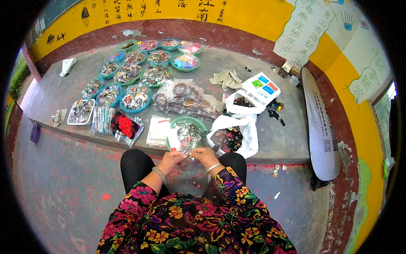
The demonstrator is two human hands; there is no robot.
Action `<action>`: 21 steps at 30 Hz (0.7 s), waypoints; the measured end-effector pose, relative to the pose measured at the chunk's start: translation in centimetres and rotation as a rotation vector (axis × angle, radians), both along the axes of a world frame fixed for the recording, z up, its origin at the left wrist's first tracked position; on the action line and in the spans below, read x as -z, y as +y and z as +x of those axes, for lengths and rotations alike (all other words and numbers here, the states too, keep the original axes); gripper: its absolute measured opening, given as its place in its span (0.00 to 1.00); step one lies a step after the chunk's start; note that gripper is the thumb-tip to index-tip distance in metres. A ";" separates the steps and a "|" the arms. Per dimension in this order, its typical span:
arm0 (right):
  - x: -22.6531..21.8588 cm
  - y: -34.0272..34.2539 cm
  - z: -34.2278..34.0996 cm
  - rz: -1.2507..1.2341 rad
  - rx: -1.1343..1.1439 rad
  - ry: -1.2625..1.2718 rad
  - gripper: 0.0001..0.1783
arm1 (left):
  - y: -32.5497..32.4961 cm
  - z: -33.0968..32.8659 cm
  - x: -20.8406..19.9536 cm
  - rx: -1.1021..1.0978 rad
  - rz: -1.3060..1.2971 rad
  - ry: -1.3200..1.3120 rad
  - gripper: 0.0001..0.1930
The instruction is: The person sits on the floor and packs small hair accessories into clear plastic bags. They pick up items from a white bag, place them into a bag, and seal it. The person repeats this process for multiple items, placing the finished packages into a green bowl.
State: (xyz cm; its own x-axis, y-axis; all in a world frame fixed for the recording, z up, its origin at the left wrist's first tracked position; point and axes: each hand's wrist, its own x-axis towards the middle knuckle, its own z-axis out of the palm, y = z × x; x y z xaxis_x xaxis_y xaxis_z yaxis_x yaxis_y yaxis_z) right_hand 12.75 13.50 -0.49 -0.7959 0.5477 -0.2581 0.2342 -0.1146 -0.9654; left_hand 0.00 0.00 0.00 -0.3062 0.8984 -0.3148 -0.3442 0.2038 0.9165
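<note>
My left hand [171, 160] and my right hand [204, 156] meet above my lap, fingers pinched together. Between them they seem to grip the lower edge of a small clear plastic packet [174, 140] with a white and red card; its contents are too small to make out. Just beyond my fingertips stands a green basket [204, 126] full of similar packets. A stack of white cards [158, 132] lies left of it. To its right is an open white plastic bag [251, 142] with dark, colourful small items inside.
Several round baskets [136, 111] of small packets cover the raised concrete platform [279, 146] at the left. Clear bags of brown items [182, 97] are heaped behind the green basket. A second white bag [262, 89] and a beige cloth [226, 79] lie farther right. A long silver board [319, 131] leans at the right wall.
</note>
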 end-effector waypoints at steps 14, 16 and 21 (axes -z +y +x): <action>-0.9 -0.2 0.0 0.077 -0.069 -0.073 0.07 | 0.4 -0.3 1.7 0.017 0.050 -0.116 0.10; -0.6 -0.4 -0.1 0.057 -0.089 -0.032 0.07 | 0.2 -0.5 1.8 0.002 0.079 -0.181 0.11; -1.1 -0.4 0.1 0.212 -0.188 -0.119 0.05 | 0.1 -1.0 2.0 0.047 0.146 -0.081 0.12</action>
